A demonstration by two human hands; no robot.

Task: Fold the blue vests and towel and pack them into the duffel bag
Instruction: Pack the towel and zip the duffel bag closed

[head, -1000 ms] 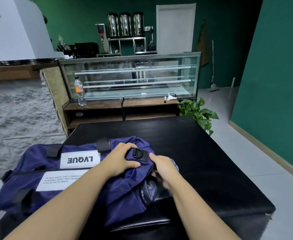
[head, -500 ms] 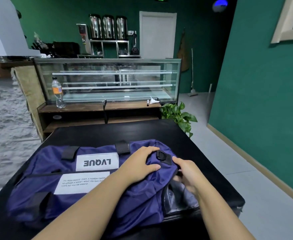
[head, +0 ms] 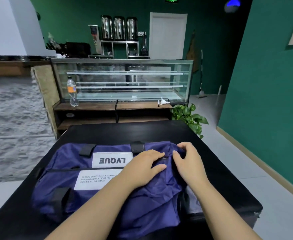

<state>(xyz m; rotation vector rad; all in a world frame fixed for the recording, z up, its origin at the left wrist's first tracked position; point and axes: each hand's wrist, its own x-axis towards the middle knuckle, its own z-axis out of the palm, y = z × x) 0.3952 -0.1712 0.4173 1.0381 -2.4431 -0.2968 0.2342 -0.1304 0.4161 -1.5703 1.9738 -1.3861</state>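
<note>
Black rectangular table [head: 159, 132], under everything. Navy-blue nylon duffel bag with white LVQUE label [head: 69, 160] lying on it, long axis left-right across view, open end toward right near edge. Blue vests and towel not visible; likely inside already. Left hand [head: 142, 168] flat on bag top, fingers straight, pressing fabric. Right hand [head: 188, 160] just beside, at bag's right end, fingers curled, pinching fabric fold. Nearer opening: right hand. Likely next: closing that end.

Both hands on blue duffel bag [head: 94, 170]; left hand [head: 143, 168] flat, right hand [head: 188, 159] pinching fabric.
</note>
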